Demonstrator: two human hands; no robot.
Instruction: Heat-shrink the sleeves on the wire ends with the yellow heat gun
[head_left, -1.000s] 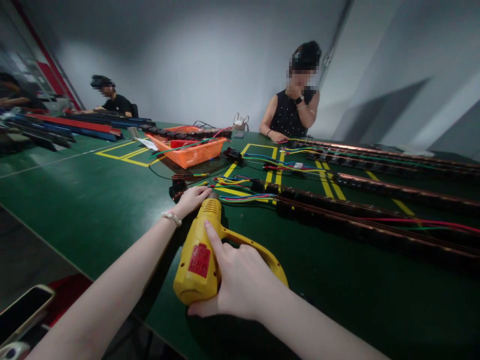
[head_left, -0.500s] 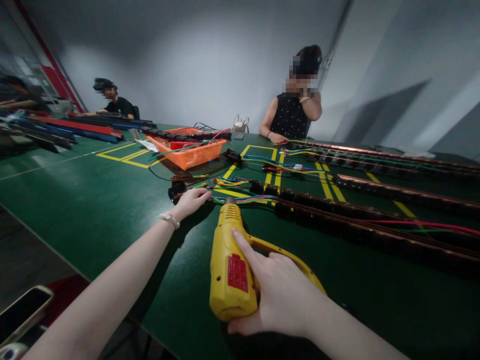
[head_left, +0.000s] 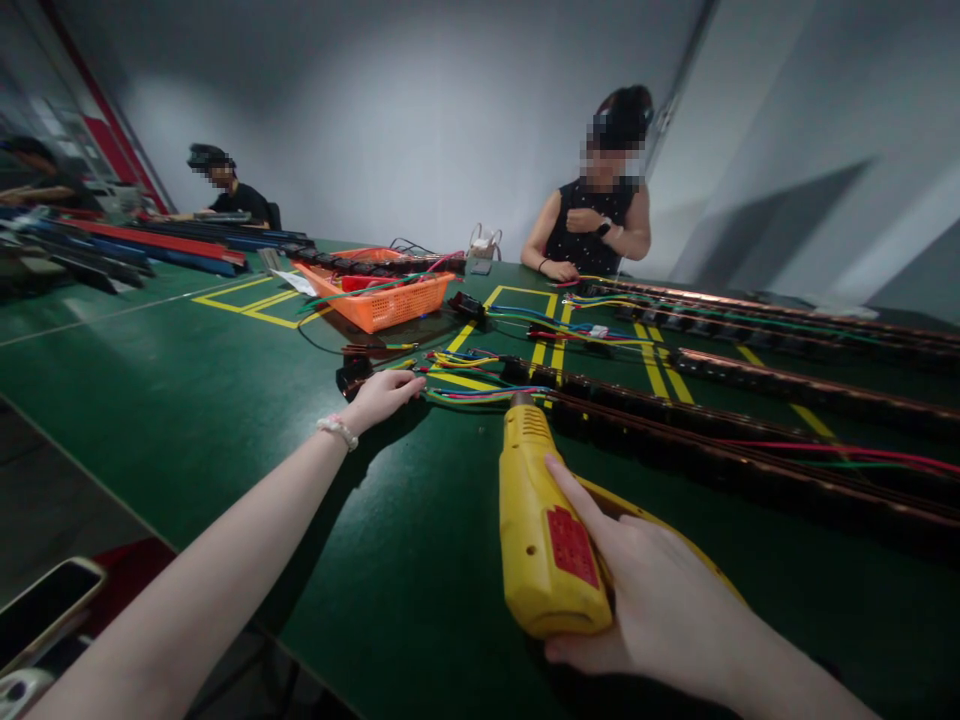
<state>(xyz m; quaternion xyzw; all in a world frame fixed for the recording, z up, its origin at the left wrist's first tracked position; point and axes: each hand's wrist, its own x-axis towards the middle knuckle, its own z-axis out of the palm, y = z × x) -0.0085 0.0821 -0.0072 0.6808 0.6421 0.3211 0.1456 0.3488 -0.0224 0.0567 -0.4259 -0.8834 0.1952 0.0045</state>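
- Grey walls [head_left: 360, 130] are rising behind a green table [head_left: 225, 440] in the head view, the only view.
- Right of centre, a yellow heat gun [head_left: 536, 500] is lying in the grip of the right hand [head_left: 660, 580]: that hand is closing round the handle, its forefinger stretching along the body and its thumb sitting low at the back end.
- Its nozzle [head_left: 521, 398] is pointing away from the wearer, toward coloured wires [head_left: 487, 397]; whether it is touching them, one cannot tell.
- Left of the gun and well apart from it, the left hand [head_left: 386, 397] is resting at the wires' left ends, fingers drawing nearly together; whether they are pinching a wire, one cannot tell. A pale bracelet [head_left: 337, 432] is circling the wrist.
- Just beyond the left hand, a dark block [head_left: 352, 376] is lying on the table.
- From the wires, a long dark strip [head_left: 675, 440] is running off to the right, with similar strips lying farther back.
- Yellow tape [head_left: 651, 370] is marking the tabletop, and an orange basket [head_left: 397, 305] is standing beyond the left hand, holding cables and another strip.
- Across the table, a person in a dotted black top [head_left: 585, 240] is sitting; another person [head_left: 244, 203] is sitting farther left, behind long bars [head_left: 165, 245].
- At lower left, a phone [head_left: 49, 610] is showing beside the table.
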